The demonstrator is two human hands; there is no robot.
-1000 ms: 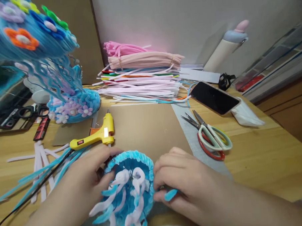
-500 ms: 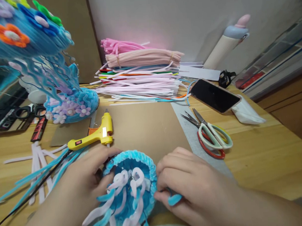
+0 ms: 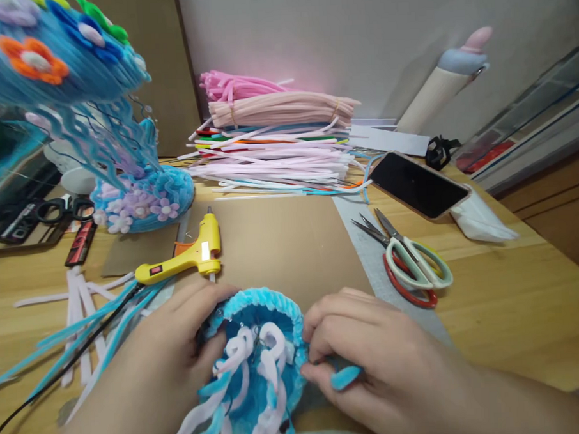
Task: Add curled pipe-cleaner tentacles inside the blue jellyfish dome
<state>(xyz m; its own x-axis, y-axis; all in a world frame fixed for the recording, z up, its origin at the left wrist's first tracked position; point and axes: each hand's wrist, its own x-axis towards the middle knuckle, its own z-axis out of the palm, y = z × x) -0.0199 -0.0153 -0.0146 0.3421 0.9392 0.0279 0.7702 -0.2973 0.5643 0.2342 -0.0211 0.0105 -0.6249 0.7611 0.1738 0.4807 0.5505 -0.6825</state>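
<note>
A blue pipe-cleaner jellyfish (image 3: 259, 299) lies tilted with its hollow underside toward me, white and blue curled strands hanging from inside. My left hand (image 3: 193, 336) is closed around its left rim, thumb inside the hollow. At the right edge, my right hand (image 3: 367, 348) pinches a blue pipe cleaner (image 3: 345, 378) against the braided rim; its loose end sticks out below the fingers. The fingertips partly hide where the piece meets the rim.
Behind the hands lies a cardboard sheet (image 3: 281, 236) with a yellow glue gun (image 3: 199, 250) at its left. Scissors (image 3: 411, 263) and a phone (image 3: 418, 184) are on the right. Pipe-cleaner bundles (image 3: 280, 112) stand at the back, and a larger flowered jellyfish lamp-like piece (image 3: 145, 204) at the left.
The whole view has shifted slightly, so things sit a little farther right. Both hands keep their grip at the rim, and the right hand's pipe-cleaner end has tilted slightly upward.
</note>
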